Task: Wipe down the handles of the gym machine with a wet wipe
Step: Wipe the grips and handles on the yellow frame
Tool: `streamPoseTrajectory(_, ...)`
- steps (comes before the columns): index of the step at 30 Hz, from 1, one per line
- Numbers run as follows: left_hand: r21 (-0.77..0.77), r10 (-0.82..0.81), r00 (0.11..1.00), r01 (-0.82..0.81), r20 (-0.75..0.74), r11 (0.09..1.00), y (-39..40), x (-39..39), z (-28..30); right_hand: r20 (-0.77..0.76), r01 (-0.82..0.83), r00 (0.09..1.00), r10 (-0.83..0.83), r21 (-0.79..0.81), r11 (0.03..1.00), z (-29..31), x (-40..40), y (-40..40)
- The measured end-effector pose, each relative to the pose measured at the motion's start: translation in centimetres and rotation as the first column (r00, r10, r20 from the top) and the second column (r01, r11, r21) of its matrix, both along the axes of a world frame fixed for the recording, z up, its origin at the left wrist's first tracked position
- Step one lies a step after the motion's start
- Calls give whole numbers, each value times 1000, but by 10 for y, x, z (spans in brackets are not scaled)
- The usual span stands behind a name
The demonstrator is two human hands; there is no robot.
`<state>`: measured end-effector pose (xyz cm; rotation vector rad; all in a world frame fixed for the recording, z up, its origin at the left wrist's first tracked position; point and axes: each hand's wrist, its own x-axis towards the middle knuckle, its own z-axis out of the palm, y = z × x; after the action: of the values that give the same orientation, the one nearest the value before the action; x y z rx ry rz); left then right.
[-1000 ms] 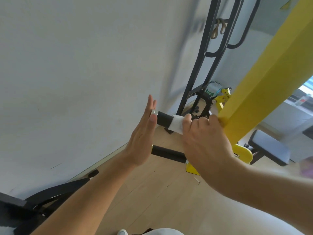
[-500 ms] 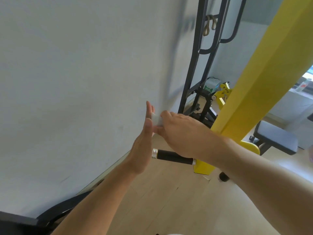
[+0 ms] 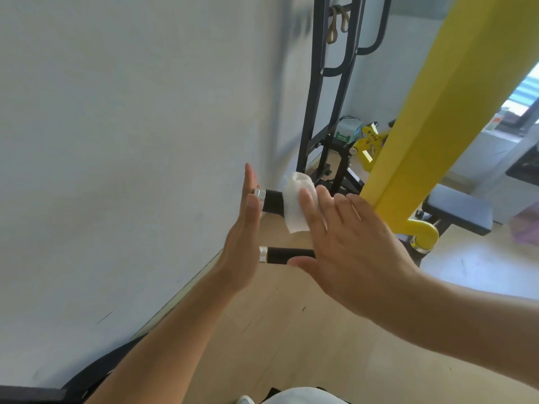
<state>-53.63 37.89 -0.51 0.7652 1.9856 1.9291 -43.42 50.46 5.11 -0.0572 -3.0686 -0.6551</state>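
The wet wipe (image 3: 297,204) is draped over the upper handle (image 3: 272,201), a black grip with a silver end cap, and hangs in a loose white fold below it. It looks thin, soft and limp, light enough to slide or bunch under a careless stroke, and probably damp enough to cling to the grip. The handle itself appears rigid and fixed to the yellow frame (image 3: 431,112), so it should take firm pressure; the wipe is best held by closing the fingers around it and the grip together, not by pushing with flat fingers alone. The right hand (image 3: 347,243) lies spread, its straight fingers pressing the wipe against the handle. The left hand (image 3: 243,237) is flat and open too, fingers together, its palm side against the cap ends of the upper handle and the lower handle (image 3: 287,254). The right hand hides where both handles meet the frame, and the far side of the wipe cannot be seen. The wall and the black rack (image 3: 323,91) behind are blurred. How wet the wipe is cannot be told.
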Motion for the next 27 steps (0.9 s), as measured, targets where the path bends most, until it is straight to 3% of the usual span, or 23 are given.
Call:
streamPoseTrajectory(4, 82, -58, 998, 55, 34, 995, -7, -3, -1, -208, -239, 963, 172, -362, 901, -6, -32, -12)
streamPoseTrajectory(8, 56, -18, 1000, 17, 8, 998, -10, 0, 2, -242, -301, 948, 208, -457, 837, -12, -62, -22)
streamPoseTrajectory(10, 41, 4, 998, -7, 65, 999, -9, -2, 4, -216, -260, 958, 191, -362, 895, -7, -60, -19)
streamPoseTrajectory(14, 7, 39, 999, -39, -15, 999, -3, -5, -2, -121, -78, 990, 77, -2, 997, 2, -37, -5)
streamPoseTrajectory(17, -22, 136, 990, -137, -46, 990, 7, 1, -5, -66, -19, 997, 37, 259, 966, -1, -15, 14)
streamPoseTrajectory(21, -34, 299, 953, -301, -54, 953, 17, 14, -17, 34, -139, 990, 139, 469, 872, 0, 7, 33)
streamPoseTrajectory(24, -19, 443, 896, -444, -37, 896, 21, 30, -20, 122, -265, 964, 237, 511, 817, 5, 12, 37)
streamPoseTrajectory(27, 13, 578, 816, -578, 15, 816, 22, 51, -18, 58, -317, 942, 332, 482, 817, 9, 8, 30)
